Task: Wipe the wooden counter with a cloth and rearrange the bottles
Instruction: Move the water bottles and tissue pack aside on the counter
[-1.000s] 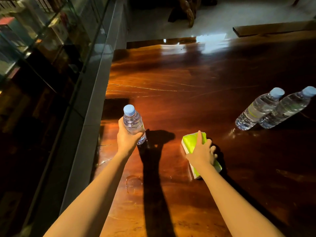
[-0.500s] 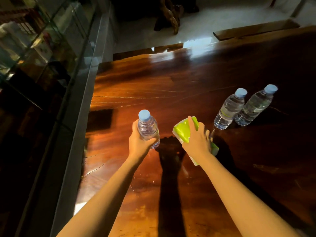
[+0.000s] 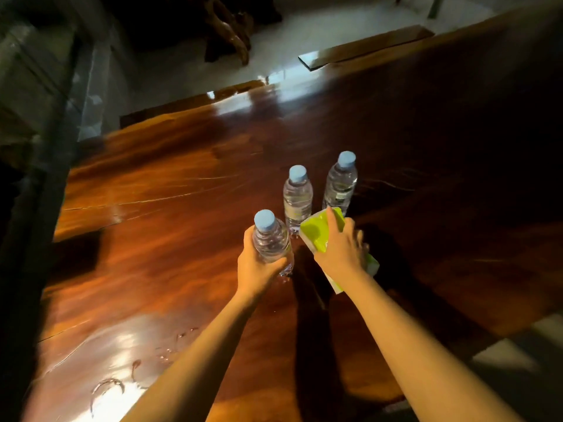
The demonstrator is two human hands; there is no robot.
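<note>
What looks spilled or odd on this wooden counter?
Water droplets and a ring-shaped wet mark sit on the wooden counter near its front left edge, glinting in the light. The bottles look upright and capped.

A dark carved wooden piece [image 3: 231, 28] stands on the pale tiled floor [image 3: 320, 28]; a glass-fronted cabinet [image 3: 45, 86] lies left of it, a wooden plank [image 3: 365, 47] to its right.

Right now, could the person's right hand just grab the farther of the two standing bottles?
Probably not at once. The right hand lies close in front of the farther bottle with nothing between them, but it is holding the green cloth. It would likely have to drop the cloth first.
</note>
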